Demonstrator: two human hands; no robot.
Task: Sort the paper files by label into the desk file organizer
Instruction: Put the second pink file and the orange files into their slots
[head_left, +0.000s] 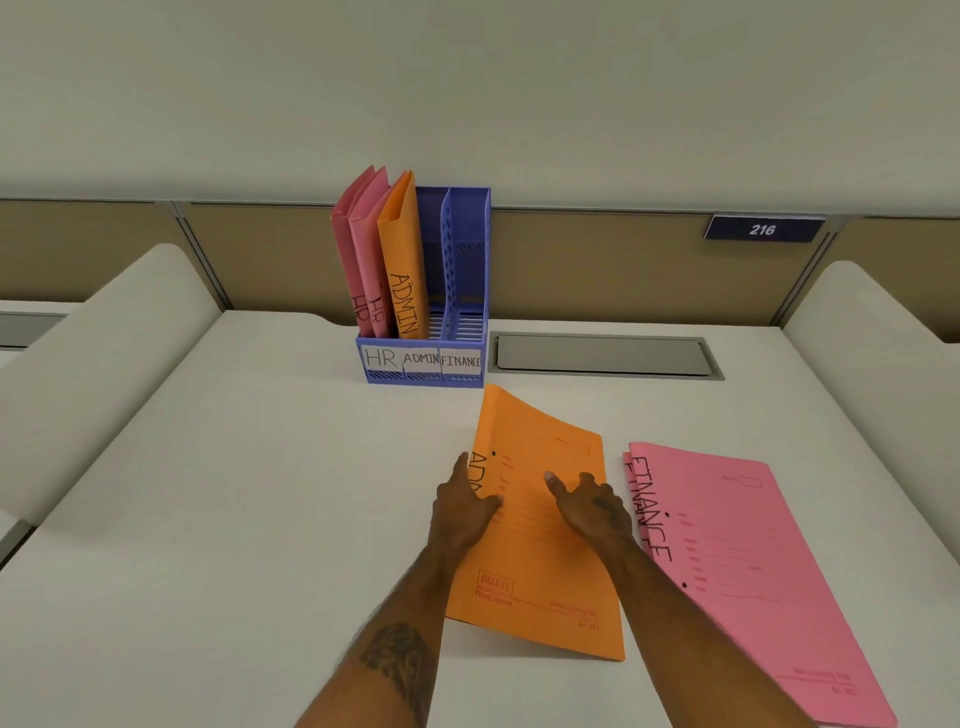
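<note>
On desk: orange ADMIN file (540, 525) flat, long axis twd organizer (423, 364); both hands (465, 501) spread on it.

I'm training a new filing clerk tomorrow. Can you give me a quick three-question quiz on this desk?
1. True or false: the Finance slot of the organizer holds a file.
2. How many files stand in the HR slot?
3. Both hands, left and right, rest on the orange file. Which slot suits it: A) HR, B) Admin, C) Finance?

Key: 1 false; 2 two; 3 B.
</note>
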